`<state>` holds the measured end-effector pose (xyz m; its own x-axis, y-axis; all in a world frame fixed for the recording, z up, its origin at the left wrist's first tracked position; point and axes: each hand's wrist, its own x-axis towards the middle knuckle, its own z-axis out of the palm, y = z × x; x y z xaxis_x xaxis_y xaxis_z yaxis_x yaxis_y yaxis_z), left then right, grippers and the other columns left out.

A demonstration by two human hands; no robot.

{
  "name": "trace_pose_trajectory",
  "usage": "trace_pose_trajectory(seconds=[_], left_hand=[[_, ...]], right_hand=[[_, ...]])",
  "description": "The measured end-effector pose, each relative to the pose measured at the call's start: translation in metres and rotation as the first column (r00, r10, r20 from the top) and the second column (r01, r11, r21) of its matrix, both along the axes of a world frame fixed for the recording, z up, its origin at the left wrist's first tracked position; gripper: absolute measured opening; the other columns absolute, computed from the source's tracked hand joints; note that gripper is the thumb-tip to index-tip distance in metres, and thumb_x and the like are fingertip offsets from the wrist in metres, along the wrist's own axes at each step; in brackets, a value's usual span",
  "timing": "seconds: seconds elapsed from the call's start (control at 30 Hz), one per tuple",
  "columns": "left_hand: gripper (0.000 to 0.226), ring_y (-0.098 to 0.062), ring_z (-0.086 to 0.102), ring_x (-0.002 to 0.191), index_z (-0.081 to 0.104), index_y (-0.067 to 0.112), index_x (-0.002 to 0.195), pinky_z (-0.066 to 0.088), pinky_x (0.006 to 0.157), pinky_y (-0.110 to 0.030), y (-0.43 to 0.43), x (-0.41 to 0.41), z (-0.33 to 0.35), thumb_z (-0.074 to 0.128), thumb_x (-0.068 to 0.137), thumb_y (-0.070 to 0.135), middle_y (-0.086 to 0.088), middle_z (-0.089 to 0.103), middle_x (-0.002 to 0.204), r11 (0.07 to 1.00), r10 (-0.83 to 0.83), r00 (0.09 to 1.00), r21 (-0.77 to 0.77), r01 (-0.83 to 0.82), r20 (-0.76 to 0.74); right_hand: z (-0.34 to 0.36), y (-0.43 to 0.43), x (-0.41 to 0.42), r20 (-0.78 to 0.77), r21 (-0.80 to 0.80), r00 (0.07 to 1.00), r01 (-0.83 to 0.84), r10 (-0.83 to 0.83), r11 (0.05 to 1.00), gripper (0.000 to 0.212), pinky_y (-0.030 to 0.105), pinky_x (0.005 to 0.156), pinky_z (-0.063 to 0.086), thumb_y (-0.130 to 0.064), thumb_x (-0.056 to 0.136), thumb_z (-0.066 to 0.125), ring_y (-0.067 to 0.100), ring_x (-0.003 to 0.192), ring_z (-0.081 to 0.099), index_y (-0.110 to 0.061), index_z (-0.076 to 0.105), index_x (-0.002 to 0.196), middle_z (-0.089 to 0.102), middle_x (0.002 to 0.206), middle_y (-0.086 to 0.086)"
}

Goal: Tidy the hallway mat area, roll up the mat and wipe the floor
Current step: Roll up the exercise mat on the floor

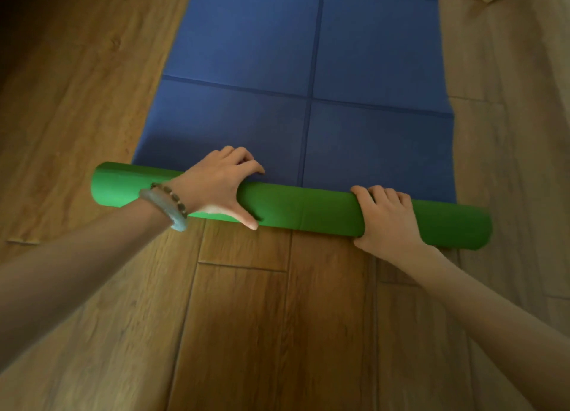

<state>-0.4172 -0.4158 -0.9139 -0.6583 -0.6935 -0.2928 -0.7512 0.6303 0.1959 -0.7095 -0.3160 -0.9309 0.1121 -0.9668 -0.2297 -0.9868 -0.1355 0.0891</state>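
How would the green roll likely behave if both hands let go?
The roll is a cylinder on smooth floor, so it may roll. It looks soft and loosely wound, so it could spring open. Left hand and right hand grip it.

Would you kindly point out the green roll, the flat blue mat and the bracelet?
green roll (303, 208): head view, middle of the roll between the hands.
blue mat (246, 40): head view, flat unrolled part.
bracelet (166, 208): head view, band on the left wrist.

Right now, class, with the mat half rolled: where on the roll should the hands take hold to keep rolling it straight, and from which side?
Grip the green roll from above and the near side, one hand toward each end, as the left hand and right hand do. It is a long, low cylinder, so a spread hold probably keeps it square to the blue mat.
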Motion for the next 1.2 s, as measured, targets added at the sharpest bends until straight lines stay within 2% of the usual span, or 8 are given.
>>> trace_pose_trajectory(seconds=[0.17,0.33,0.5,0.7,0.8,0.9,1.03,1.2], left_hand=[[0.086,-0.033,0.057,0.101,0.051,0.005,0.127,0.035,0.089,-0.038,0.034,0.013,-0.015,0.033,0.081,0.075,-0.013,0.059,0.115,0.939,-0.017,0.995,-0.344,-0.017,-0.096],[0.100,-0.034,0.059,0.091,0.045,0.004,0.127,0.032,0.082,-0.041,0.033,0.010,-0.021,0.077,0.055,0.064,-0.018,0.061,0.106,0.920,-0.023,0.998,-0.389,0.046,0.065],[0.096,-0.031,0.058,0.078,0.042,0.006,0.119,0.030,0.074,-0.039,0.042,0.015,-0.013,0.085,0.045,0.052,-0.015,0.061,0.093,0.915,-0.121,0.990,-0.379,0.142,0.079],[0.085,-0.023,0.057,0.064,0.045,0.012,0.110,0.037,0.065,-0.035,0.096,0.035,-0.016,0.061,0.048,0.069,-0.002,0.060,0.076,0.934,-0.271,0.960,-0.218,0.281,0.075],[0.080,-0.021,0.060,0.066,0.046,0.016,0.109,0.047,0.065,-0.030,0.099,0.032,-0.012,0.054,0.051,0.071,0.001,0.060,0.077,0.955,-0.270,0.958,-0.100,0.279,0.095],[0.074,-0.018,0.059,0.088,0.041,0.028,0.114,0.045,0.082,-0.033,0.075,0.022,-0.003,0.057,0.057,0.072,0.007,0.060,0.096,0.963,-0.234,0.957,0.176,0.204,0.172],[0.070,-0.009,0.044,0.095,0.041,0.035,0.108,0.045,0.084,-0.032,0.060,0.018,-0.005,0.069,0.054,0.068,0.014,0.044,0.102,0.919,-0.125,0.987,0.388,0.077,0.100],[0.081,-0.005,0.037,0.104,0.040,0.037,0.121,0.039,0.090,-0.026,0.053,0.026,0.004,0.065,0.052,0.072,0.018,0.036,0.113,0.931,-0.010,1.000,0.366,0.008,0.003]], right_hand=[[0.013,-0.033,-0.005,0.071,0.254,0.996,0.028,-0.048,0.967,0.090,0.042,0.096,0.035,-0.041,0.058,0.076,0.025,0.112,0.048,-0.025,0.031,0.134,0.050,0.118,0.002],[0.014,-0.029,-0.003,0.035,0.245,0.999,0.021,-0.031,0.969,0.088,0.042,0.097,0.035,-0.041,0.059,0.076,0.025,0.111,0.048,-0.024,0.031,0.134,0.050,0.119,0.003],[0.022,-0.005,0.002,0.063,0.269,0.998,-0.008,-0.009,0.963,0.086,0.039,0.096,0.035,-0.043,0.062,0.072,0.022,0.109,0.048,-0.024,0.029,0.134,0.049,0.117,0.001],[0.027,0.058,0.011,0.178,0.529,0.984,-0.090,-0.007,0.844,0.084,0.034,0.091,0.033,-0.045,0.060,0.070,0.017,0.107,0.044,-0.026,0.029,0.131,0.043,0.113,-0.005],[0.023,0.084,0.009,0.140,0.331,0.985,-0.144,0.103,0.933,0.093,0.038,0.094,0.037,-0.047,0.051,0.070,0.023,0.111,0.046,-0.021,0.038,0.134,0.043,0.122,0.003],[0.010,0.094,0.010,0.101,0.046,0.987,-0.129,0.124,0.991,0.095,0.045,0.081,0.049,-0.037,0.036,0.081,0.029,0.094,0.060,-0.012,0.055,0.123,0.058,0.106,0.011],[0.001,0.090,0.016,0.078,-0.034,0.994,-0.070,0.072,0.997,0.088,0.044,0.073,0.048,-0.032,0.039,0.084,0.030,0.084,0.061,-0.014,0.052,0.118,0.063,0.098,0.011],[0.018,0.053,0.010,0.123,0.256,0.989,-0.109,0.080,0.961,0.083,0.037,0.084,0.039,-0.042,0.055,0.071,0.020,0.101,0.051,-0.027,0.036,0.129,0.050,0.110,-0.004]])
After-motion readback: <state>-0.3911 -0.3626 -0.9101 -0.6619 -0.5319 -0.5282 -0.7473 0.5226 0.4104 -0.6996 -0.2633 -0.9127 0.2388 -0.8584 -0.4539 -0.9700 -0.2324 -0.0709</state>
